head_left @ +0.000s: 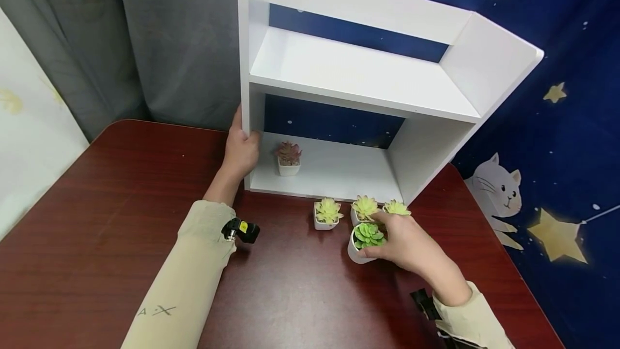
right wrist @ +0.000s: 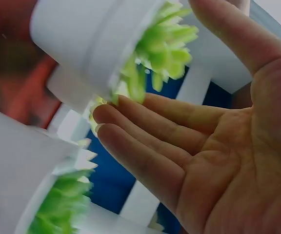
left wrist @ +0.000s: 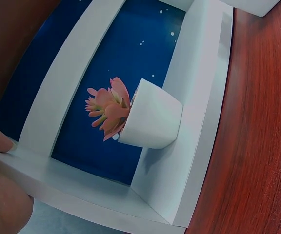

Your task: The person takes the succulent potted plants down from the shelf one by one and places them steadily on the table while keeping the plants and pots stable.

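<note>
My left hand (head_left: 242, 147) grips the left side panel of a white two-tier shelf (head_left: 339, 171), its thumb (left wrist: 3, 141) lying over the panel edge in the left wrist view. Inside on the lower board stands a pink succulent in a white pot (head_left: 289, 168). My right hand (head_left: 409, 241) reaches around a green succulent in a round white pot (head_left: 357, 252), thumb at the near side and fingers beyond it. Those fingers (right wrist: 145, 156) look extended in the right wrist view, fingertips close to the pot's rim.
Pale yellow-green succulents in square white pots stand before the shelf: one at left (head_left: 326, 220), one in the middle (head_left: 364, 208), one partly hidden at right (head_left: 396, 207). The reddish-brown table (head_left: 121, 241) meets a grey curtain (head_left: 184, 42) and a starry blue cloth (head_left: 571, 149).
</note>
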The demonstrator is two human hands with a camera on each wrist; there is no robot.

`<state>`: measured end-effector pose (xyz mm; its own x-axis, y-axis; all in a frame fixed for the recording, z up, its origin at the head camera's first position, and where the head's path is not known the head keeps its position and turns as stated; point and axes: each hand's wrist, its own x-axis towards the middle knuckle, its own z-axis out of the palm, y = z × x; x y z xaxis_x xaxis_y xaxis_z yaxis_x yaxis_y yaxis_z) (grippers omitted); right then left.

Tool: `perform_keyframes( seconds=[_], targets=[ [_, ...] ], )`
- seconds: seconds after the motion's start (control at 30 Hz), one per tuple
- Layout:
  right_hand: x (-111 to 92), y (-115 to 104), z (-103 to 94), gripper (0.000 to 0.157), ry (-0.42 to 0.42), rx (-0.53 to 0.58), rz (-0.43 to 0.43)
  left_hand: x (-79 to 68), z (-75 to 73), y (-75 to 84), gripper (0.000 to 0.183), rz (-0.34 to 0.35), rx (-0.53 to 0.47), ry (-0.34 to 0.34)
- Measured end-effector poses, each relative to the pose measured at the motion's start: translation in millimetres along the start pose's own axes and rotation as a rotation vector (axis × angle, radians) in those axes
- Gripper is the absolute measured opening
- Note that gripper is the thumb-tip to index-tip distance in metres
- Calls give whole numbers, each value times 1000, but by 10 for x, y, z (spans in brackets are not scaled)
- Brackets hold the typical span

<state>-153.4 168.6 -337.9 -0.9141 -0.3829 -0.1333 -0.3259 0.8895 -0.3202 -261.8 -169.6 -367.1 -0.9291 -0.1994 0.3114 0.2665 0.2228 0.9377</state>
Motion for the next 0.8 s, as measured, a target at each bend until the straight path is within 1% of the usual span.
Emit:
perform_keyframes(
  seconds=[0.17,0.3,0.4,0.5,0.63,0.8],
  targets=[
    [30,-71,-118,64,41,-9,-68,-9,1,14,70,3,8,-1],
    [91,-180,-165,62,56,-36,-130,-13,-3,18,70,-4,18,-5],
    [177,-286,-176,61,45,-38,-173,-18,-19,17,70,-9,29,-11],
    [325,-375,-187,62,25,-6,-213,-22,-42,15,69,-14,38,-10],
    [581,-461,-223,67,-9,73,-209,-22,-52,17,69,-12,32,-15],
    [900,-529,-205,77,-44,172,-144,-15,-33,13,71,5,19,-31]
  ],
)
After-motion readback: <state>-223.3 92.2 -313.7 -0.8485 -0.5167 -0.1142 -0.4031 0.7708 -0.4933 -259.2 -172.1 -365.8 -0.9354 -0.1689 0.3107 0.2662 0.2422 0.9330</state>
